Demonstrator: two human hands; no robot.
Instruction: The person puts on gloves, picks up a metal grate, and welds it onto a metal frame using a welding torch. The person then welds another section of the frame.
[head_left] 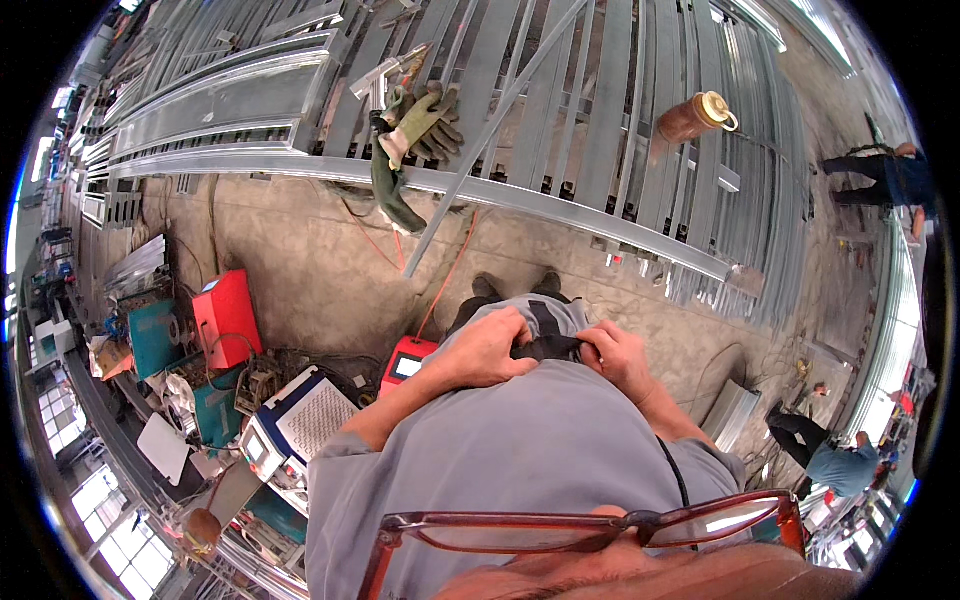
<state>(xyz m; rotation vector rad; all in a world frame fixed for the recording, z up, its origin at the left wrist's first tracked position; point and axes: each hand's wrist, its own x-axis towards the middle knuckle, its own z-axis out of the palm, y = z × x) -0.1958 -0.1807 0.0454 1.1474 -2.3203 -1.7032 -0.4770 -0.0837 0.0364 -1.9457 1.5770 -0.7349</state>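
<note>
Both my hands are at my waist, in front of a grey shirt (520, 430). My left hand (492, 350) is closed, its curled fingers at the left end of a piece of black cloth (550, 348). The right end of that cloth is pinched between the thumb and fingers of my right hand (614, 356). Whether the cloth is a belt, a strap or part of a garment, I cannot tell. Ahead, work gloves (425, 128) lie on a metal frame beside a silver gun-shaped tool (385, 75).
A brown bottle (690, 118) stands on long metal profiles (605, 90). One thin bar (480, 150) sticks out toward me. Red machine boxes (226, 318) and a white-and-blue machine (300, 425) stand left, with cables on the floor. Two people (838, 465) are at the right.
</note>
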